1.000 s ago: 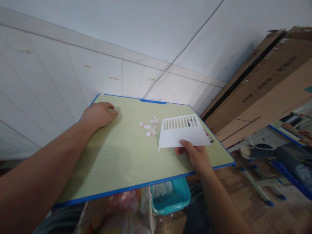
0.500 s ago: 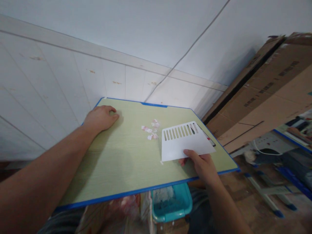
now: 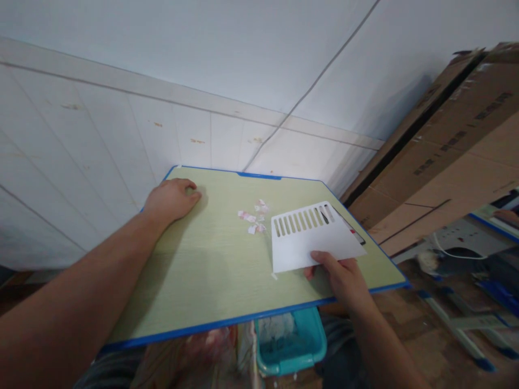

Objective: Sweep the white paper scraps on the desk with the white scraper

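My right hand pinches the near edge of a white slotted card, thumb on top and fingers underneath. The card is held over the right part of the desk, with a row of long cut-outs along its far edge. My left hand rests at the desk's far left, fingers loosely curled and a gap between thumb and forefinger; nothing shows in it. Between the hands lie several torn pinkish-white paper scraps. Partly hidden by the card is a dark-edged flat item with a red mark.
The pale green desk has a blue rim and stands against a white wall. Below its front edge is a teal bin with whitish bits inside. Large cardboard boxes lean at the right, and another desk's legs stand beyond.
The whole view has shifted slightly. Both hands, the card and the scraps keep nearly the same places on the desk.
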`<state>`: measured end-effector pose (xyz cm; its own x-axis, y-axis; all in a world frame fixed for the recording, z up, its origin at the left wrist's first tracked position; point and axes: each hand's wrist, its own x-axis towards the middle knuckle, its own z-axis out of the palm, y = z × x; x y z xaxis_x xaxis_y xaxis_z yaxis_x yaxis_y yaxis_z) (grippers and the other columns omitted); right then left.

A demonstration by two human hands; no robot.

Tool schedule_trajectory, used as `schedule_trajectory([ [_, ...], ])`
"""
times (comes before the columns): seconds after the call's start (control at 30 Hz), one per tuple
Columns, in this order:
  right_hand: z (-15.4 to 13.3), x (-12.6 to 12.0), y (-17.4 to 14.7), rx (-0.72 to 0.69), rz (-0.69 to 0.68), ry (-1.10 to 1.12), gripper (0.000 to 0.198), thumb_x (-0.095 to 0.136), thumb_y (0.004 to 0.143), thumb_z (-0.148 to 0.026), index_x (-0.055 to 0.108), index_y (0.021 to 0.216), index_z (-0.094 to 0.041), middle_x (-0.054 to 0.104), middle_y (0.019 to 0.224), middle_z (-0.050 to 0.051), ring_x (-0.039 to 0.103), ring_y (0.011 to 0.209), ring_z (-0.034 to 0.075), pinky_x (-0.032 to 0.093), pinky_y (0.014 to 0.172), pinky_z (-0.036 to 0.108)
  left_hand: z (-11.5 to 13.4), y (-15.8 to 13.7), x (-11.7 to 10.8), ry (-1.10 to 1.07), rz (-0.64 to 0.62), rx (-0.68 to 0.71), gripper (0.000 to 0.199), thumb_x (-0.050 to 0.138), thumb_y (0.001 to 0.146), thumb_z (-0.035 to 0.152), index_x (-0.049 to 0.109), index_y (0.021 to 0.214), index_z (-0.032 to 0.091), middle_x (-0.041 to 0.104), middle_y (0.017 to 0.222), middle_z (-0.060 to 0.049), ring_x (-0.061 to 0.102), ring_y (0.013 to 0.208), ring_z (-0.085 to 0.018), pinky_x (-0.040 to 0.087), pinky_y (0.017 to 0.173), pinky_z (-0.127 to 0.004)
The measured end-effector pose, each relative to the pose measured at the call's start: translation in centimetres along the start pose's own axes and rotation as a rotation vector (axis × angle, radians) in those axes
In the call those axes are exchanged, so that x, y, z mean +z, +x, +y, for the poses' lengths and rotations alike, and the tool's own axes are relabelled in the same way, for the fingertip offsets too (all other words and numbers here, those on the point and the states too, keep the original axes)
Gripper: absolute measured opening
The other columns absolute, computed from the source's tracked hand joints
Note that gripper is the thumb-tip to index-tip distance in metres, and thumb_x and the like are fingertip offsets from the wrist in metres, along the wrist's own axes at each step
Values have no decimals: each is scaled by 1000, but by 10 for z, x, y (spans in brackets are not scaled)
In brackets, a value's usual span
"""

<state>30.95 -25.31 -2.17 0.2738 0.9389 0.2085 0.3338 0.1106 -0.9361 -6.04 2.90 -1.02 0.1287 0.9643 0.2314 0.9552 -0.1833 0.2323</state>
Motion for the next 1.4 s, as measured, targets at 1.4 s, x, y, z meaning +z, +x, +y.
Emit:
schedule_trajectory([
  [1.4, 10, -15, -12, 166, -81, 242, 26, 86, 87, -44, 79, 70, -25, 71, 53, 2, 61, 45, 22, 54, 49, 35, 17, -7, -15, -26, -98, -41, 61, 56, 114, 50, 83, 155, 13, 79, 169, -22, 75, 150, -42, 60, 130, -56],
])
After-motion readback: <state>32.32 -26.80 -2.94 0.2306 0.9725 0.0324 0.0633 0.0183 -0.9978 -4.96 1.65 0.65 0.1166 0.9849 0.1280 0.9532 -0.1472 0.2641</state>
